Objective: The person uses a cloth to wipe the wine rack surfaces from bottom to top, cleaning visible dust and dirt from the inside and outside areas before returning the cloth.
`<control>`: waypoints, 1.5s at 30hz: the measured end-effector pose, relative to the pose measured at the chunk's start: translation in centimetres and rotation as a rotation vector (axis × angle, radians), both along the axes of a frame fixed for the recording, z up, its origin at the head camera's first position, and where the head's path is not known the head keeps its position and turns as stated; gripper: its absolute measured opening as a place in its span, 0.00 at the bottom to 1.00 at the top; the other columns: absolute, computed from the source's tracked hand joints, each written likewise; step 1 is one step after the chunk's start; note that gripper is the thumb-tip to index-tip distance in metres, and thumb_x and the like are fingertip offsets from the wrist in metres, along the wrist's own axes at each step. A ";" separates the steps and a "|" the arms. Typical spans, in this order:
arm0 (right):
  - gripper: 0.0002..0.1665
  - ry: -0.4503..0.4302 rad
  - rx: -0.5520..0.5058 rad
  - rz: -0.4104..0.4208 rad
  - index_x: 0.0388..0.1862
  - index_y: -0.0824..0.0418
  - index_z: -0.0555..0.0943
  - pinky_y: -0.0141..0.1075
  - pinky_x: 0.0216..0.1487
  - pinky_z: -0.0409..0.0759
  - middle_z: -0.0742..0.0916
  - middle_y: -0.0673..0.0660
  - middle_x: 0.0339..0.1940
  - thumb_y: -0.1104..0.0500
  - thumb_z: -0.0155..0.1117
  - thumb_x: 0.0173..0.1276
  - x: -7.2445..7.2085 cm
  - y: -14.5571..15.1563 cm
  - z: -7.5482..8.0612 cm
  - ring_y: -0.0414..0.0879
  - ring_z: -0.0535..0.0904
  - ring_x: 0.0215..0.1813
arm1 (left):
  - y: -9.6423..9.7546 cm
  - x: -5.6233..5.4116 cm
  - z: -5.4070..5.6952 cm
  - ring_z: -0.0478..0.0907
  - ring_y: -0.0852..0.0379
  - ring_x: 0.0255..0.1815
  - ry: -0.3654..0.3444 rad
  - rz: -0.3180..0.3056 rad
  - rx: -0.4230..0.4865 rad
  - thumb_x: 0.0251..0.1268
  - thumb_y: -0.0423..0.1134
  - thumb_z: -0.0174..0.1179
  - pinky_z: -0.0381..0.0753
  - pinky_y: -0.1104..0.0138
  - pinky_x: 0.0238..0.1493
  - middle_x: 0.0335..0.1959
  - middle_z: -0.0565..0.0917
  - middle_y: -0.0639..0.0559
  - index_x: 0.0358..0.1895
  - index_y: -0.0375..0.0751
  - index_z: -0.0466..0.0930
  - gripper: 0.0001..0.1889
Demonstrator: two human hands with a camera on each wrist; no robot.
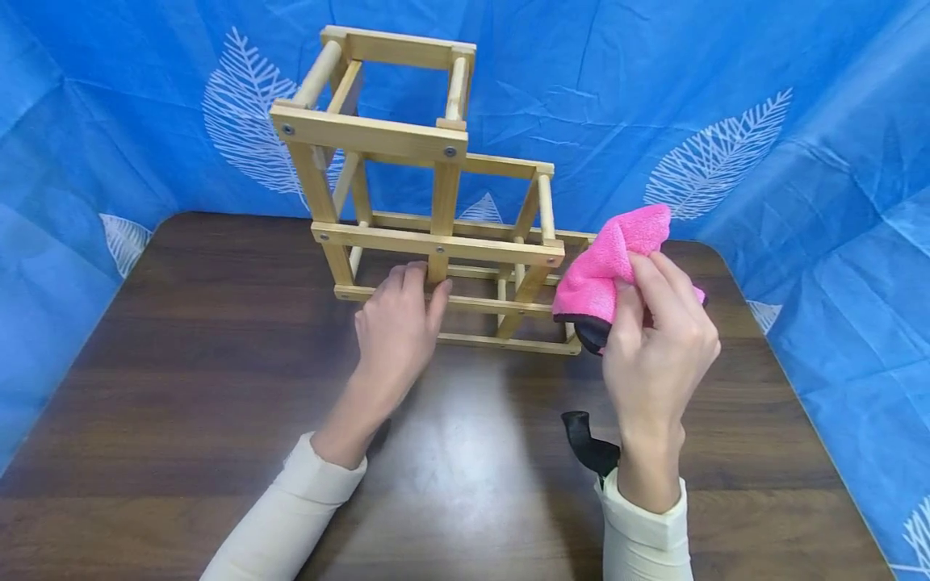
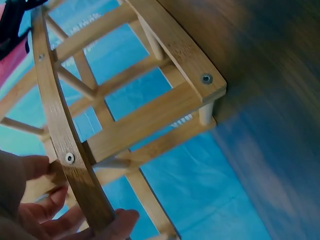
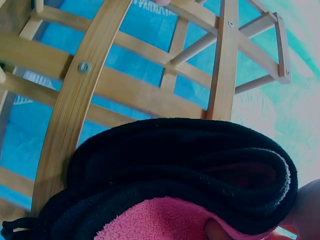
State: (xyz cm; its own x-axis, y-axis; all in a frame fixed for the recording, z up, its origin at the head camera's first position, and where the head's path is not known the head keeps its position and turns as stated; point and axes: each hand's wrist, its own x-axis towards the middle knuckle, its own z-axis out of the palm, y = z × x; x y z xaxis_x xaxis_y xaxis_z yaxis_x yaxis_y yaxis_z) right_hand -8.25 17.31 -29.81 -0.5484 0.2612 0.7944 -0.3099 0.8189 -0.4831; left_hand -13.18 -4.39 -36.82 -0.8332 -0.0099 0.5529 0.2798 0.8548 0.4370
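Pink cloth (image 1: 599, 274) with black edging sat bunched in the right hand (image 1: 657, 347), right of centre in the head view, pinched thumb to fingers, I guess so a loose fold poked out ahead. Meanwhile the wooden rack (image 1: 366, 131) stood on the table (image 1: 182, 387), upper middle, and the left hand (image 1: 395, 323) gripped it low on the front, probably to steady such a light, open frame. Couldn't really tell if cloth met rack, since the bunch blocked much of the right wrist view.
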 end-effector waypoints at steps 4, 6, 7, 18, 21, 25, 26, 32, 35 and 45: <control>0.12 0.014 -0.009 0.000 0.47 0.63 0.88 0.37 0.41 0.73 0.88 0.56 0.47 0.62 0.61 0.71 -0.1 0.2 0.1 0.51 0.84 0.47 | -1.1 -0.3 0.1 0.83 0.39 0.32 -0.045 -0.030 0.044 0.68 0.50 0.62 0.79 0.47 0.26 0.45 0.84 0.40 0.48 0.34 0.82 0.21; 0.12 0.015 -0.017 0.001 0.47 0.64 0.88 0.33 0.41 0.72 0.88 0.55 0.47 0.62 0.61 0.70 -0.1 0.4 0.2 0.51 0.84 0.46 | -1.7 -0.5 0.0 0.83 0.38 0.31 -0.041 -0.043 0.051 0.66 0.50 0.64 0.79 0.47 0.26 0.46 0.84 0.40 0.47 0.33 0.82 0.21; 0.12 0.019 -0.020 -0.003 0.47 0.63 0.88 0.31 0.41 0.71 0.88 0.55 0.47 0.63 0.61 0.70 -0.1 0.6 0.2 0.51 0.84 0.46 | -2.0 -0.6 -0.1 0.83 0.38 0.31 -0.032 -0.052 0.053 0.65 0.50 0.65 0.79 0.46 0.26 0.46 0.83 0.40 0.47 0.33 0.82 0.20; 0.12 0.079 -0.099 -0.115 0.38 0.64 0.90 0.22 0.38 0.66 0.89 0.56 0.39 0.65 0.59 0.67 0.7 3.4 1.7 0.39 0.80 0.40 | -3.5 -1.6 -1.8 0.83 0.42 0.37 0.167 -0.121 0.163 0.59 0.42 0.70 0.80 0.47 0.33 0.45 0.83 0.39 0.49 0.32 0.82 0.19; 0.12 0.087 -0.134 -0.145 0.37 0.65 0.89 0.23 0.35 0.64 0.88 0.56 0.34 0.65 0.59 0.68 0.9 4.1 2.0 0.33 0.74 0.35 | -3.7 -2.0 -2.3 0.83 0.42 0.41 0.230 -0.123 0.212 0.58 0.40 0.71 0.81 0.49 0.38 0.45 0.84 0.38 0.50 0.31 0.80 0.20; 0.11 0.081 -0.149 -0.167 0.39 0.64 0.90 0.24 0.34 0.64 0.85 0.53 0.31 0.64 0.60 0.68 1.0 4.5 2.1 0.34 0.71 0.32 | -3.8 -2.3 -2.5 0.83 0.42 0.43 0.269 -0.132 0.254 0.58 0.39 0.71 0.81 0.51 0.43 0.44 0.85 0.38 0.49 0.30 0.80 0.20; 0.11 0.079 -0.149 -0.167 0.39 0.64 0.90 0.24 0.34 0.64 0.85 0.53 0.31 0.64 0.60 0.68 1.0 4.5 2.1 0.34 0.71 0.32 | -3.9 -2.3 -2.5 0.83 0.42 0.43 0.268 -0.132 0.265 0.58 0.39 0.72 0.81 0.51 0.44 0.43 0.85 0.39 0.49 0.31 0.80 0.20; 0.11 0.067 -0.141 -0.151 0.40 0.63 0.90 0.24 0.34 0.65 0.87 0.56 0.34 0.63 0.60 0.68 0.7 4.8 1.8 0.34 0.72 0.33 | -4.5 -1.9 -1.5 0.80 0.39 0.45 0.198 -0.072 0.231 0.57 0.39 0.73 0.78 0.44 0.41 0.50 0.81 0.36 0.52 0.32 0.81 0.21; 0.11 0.060 -0.140 -0.152 0.40 0.62 0.90 0.24 0.34 0.65 0.88 0.57 0.35 0.64 0.61 0.67 0.7 4.8 1.8 0.33 0.73 0.34 | -5.0 -1.9 -0.7 0.78 0.35 0.49 0.114 -0.033 0.211 0.59 0.40 0.72 0.75 0.39 0.38 0.58 0.75 0.32 0.54 0.34 0.79 0.22; 0.10 0.024 -0.157 -0.121 0.42 0.61 0.90 0.24 0.35 0.67 0.89 0.55 0.37 0.61 0.63 0.68 0.8 4.6 1.8 0.34 0.73 0.34 | -6.5 -3.4 0.0 0.75 0.39 0.44 -0.068 -0.105 0.350 0.67 0.32 0.63 0.71 0.47 0.44 0.54 0.77 0.36 0.59 0.30 0.72 0.20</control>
State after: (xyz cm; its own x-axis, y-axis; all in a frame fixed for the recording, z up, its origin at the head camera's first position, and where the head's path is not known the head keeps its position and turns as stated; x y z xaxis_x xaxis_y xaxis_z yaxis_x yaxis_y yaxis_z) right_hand -7.43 21.89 -28.05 -0.4868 0.4454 0.7515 -0.2271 0.7662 -0.6012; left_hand -16.62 -10.91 -36.84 -0.8745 -0.1014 0.4742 0.3181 0.6183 0.7187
